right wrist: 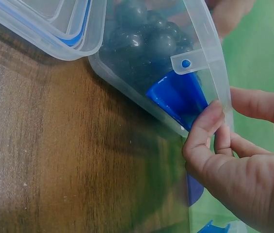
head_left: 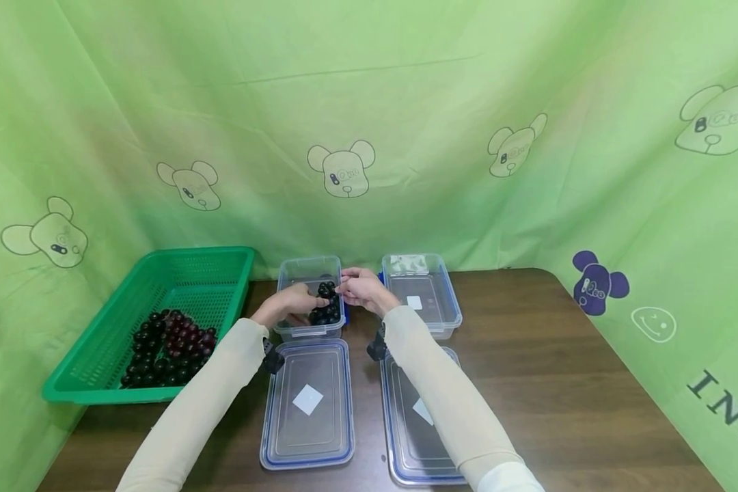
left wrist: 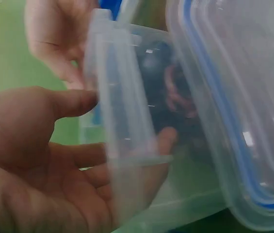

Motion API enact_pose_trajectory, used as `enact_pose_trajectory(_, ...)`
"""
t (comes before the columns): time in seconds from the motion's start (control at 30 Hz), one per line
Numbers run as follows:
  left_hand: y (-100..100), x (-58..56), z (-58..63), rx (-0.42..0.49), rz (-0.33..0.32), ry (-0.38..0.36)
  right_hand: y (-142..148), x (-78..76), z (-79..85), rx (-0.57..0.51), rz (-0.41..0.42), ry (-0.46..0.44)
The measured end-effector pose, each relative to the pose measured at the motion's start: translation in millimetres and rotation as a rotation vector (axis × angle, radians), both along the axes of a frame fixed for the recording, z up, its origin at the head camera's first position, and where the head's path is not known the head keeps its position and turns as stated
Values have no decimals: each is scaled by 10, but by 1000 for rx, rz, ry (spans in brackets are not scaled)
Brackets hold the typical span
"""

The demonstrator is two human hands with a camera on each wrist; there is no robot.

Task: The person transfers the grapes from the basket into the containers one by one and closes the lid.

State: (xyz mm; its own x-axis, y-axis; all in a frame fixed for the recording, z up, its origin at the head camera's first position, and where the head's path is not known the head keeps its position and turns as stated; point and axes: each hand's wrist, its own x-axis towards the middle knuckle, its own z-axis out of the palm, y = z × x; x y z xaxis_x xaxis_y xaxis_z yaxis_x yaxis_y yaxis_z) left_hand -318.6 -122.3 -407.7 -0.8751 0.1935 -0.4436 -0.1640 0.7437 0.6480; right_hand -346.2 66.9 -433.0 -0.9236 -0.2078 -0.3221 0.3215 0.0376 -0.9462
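A bunch of dark grapes (head_left: 326, 312) lies in the right half of a clear plastic container (head_left: 310, 333). My left hand (head_left: 292, 302) reaches over that container's left side, its fingers inside beside the grapes. In the left wrist view, the left thumb and fingers (left wrist: 158, 160) stand apart, the fingers partly seen through the plastic wall. At the opposite side, my right hand (head_left: 365, 289) pinches the container's rim. A blue latch (right wrist: 178, 99) hangs right by its fingertips in the right wrist view.
A green basket (head_left: 221, 254) with more dark and reddish grapes (head_left: 172, 348) stands at left. Another clear container (head_left: 415, 318) is on the right. Two blue-edged lids (head_left: 307, 437) lie in front, each with a white square, the right one partly under my forearm. A green curtain hangs behind the table.
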Motion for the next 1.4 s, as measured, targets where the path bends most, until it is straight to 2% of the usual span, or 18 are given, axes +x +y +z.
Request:
enact_pose_trajectory(0.1, -37, 23, 141, -26, -36, 12, 2, 11, -1, 1, 1, -1)
enact_pose_trajectory(0.23, -132, 53, 426, -60, -88, 92, 8, 20, 3, -4, -2, 6)
enact_pose_trajectory(0.4, -330, 119, 779, -111, -102, 189, 6, 23, -6, -1, -1, 14)
enact_pose_trajectory(0.5, -479, 159, 920, -163, -102, 241, 2, 15, -18, 2, 3, 14)
enact_pose_trajectory(0.6, -636, 188, 995, -218, -144, 325, -1, 3, -29, 2, 4, 12)
enact_pose_trajectory(0.77, -904, 251, 1021, -288, -265, 506, 7, -3, -27, 16, 3, 11)
enact_pose_trajectory(0.9, -1140, 321, 1002, -306, -312, 567, 15, 7, -13, 25, 17, 12)
enact_pose_trajectory(1.03, -1401, 383, 931, -351, -338, 585, 20, 10, 1, 23, 25, 13)
enact_pose_trajectory(1.17, -1656, 431, 836, -407, -361, 570, 30, 12, -6, 19, 19, 19)
enact_pose_trajectory(1.4, -2075, 498, 643, -457, -405, 464, 22, -15, -40, 11, 22, 29)
